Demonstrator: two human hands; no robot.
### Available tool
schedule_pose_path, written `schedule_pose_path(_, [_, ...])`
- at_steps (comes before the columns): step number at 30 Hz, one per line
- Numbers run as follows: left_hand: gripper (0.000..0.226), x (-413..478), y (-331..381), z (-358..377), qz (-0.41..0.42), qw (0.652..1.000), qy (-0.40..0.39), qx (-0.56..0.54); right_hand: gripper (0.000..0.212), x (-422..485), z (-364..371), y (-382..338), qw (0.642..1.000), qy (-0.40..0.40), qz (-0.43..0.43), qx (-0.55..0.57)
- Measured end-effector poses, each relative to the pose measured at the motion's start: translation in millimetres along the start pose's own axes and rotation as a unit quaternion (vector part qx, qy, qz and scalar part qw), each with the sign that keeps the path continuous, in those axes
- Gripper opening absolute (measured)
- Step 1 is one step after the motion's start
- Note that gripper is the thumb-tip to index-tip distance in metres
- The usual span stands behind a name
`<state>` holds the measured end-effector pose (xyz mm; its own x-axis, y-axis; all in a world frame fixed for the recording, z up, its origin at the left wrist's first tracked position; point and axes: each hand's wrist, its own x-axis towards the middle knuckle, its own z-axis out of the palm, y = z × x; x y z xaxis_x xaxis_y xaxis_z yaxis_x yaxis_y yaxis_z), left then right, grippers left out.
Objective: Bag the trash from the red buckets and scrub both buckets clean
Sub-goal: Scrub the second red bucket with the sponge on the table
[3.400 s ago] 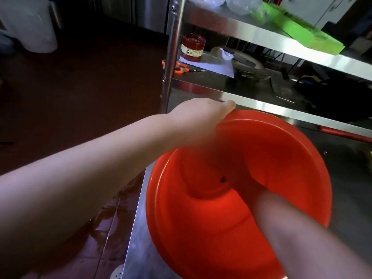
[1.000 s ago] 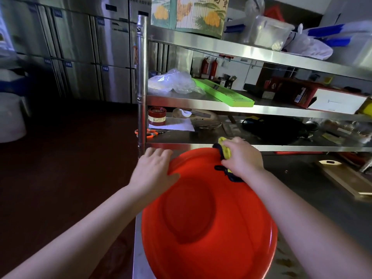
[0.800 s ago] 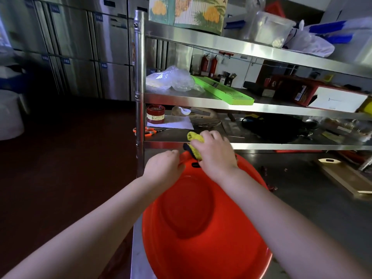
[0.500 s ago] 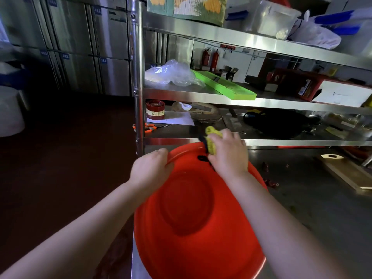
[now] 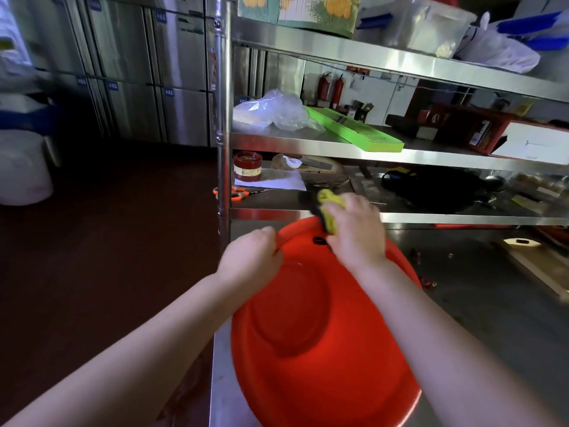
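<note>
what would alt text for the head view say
A person's right hand scrubs the far rim of a tilted red bucket with a yellow sponge, while the left hand grips the rim, on a steel table below cluttered shelves.

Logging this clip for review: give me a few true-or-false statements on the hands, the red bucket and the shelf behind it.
1. The right hand holds a yellow scrubbing pad at the far rim of the red bucket. True.
2. The left hand hangs free, off the bucket. False: it grips the bucket's rim on the left side.
3. Orange-handled scissors lie on the lowest shelf by the post. True.
4. The bucket stands on the floor. False: it rests tilted on the steel table.
5. A green board lies on the shelf above the scissors. True.
</note>
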<state>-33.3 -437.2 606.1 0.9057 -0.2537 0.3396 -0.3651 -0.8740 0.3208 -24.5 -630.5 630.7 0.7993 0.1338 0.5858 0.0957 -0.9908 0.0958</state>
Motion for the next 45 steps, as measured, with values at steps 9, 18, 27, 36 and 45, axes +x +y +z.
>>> schedule_pose_path(9, [0.021, -13.6, -23.6, -6.1, -0.035, 0.999, 0.01, -0.014, 0.057, -7.8, 0.6, 13.5, 0.994, -0.049, 0.096, 0.007])
schedule_pose_path(18, [0.036, -29.5, -25.9, -20.3, -0.078, 0.995, -0.03, 0.057, 0.053, -37.3, -14.4, 54.2, 0.961, -0.165, 0.221, 0.019])
schedule_pose_path(27, [0.032, 19.8, 24.4, 3.4, 0.044, 0.998, -0.032, 0.033, 0.042, 4.7, -20.7, -16.0, 0.982, -0.083, -0.15, -0.085])
schedule_pose_path(36, [0.034, -3.6, -21.8, 14.1, -0.079, 0.996, -0.032, -0.031, 0.055, -18.9, 5.3, 67.4, 0.972, -0.089, 0.218, 0.006])
schedule_pose_path(45, [0.049, -6.0, -19.1, 2.0, -0.071, 0.996, 0.046, -0.043, 0.047, -43.5, 6.1, 83.4, 0.943, -0.167, 0.286, 0.03])
